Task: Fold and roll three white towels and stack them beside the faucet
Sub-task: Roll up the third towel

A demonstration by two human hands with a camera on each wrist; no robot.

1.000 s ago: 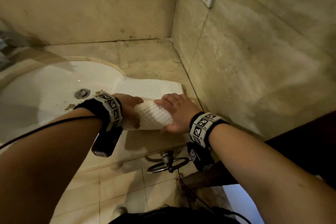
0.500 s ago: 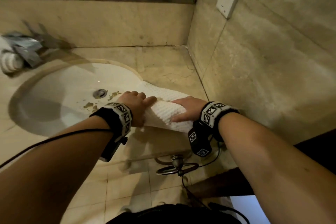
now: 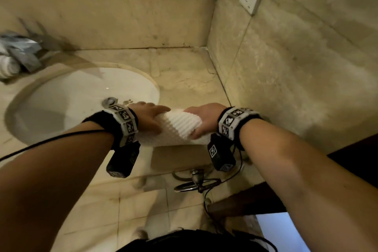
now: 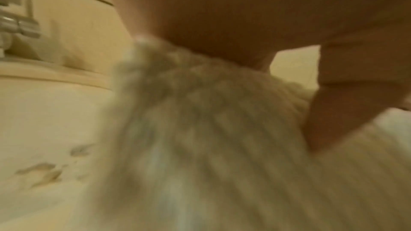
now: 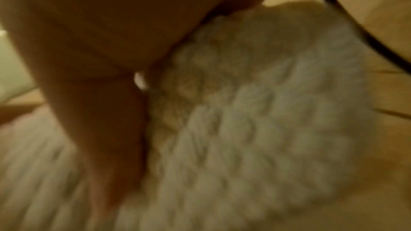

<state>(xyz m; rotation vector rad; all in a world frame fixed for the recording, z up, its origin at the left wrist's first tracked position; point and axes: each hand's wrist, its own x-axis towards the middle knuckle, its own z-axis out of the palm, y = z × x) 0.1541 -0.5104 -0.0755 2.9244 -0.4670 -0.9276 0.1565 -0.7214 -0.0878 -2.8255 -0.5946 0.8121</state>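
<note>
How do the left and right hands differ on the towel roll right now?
The left hand covers the towel roll's sink-side end, over the basin; the right hand covers the wall-side end. The right hand's thumb wraps the roll's near face; the left hand's thumb is hidden. Both hands curl over the top of the roll.

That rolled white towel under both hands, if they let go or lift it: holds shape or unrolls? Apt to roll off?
Likely soft and springy: the white towel is thick ribbed cloth, so the roll may loosen once the left hand and right hand release. Probably light, and sags if lifted by one end. It lies near the counter front edge, so a nudge could roll it off.
</note>
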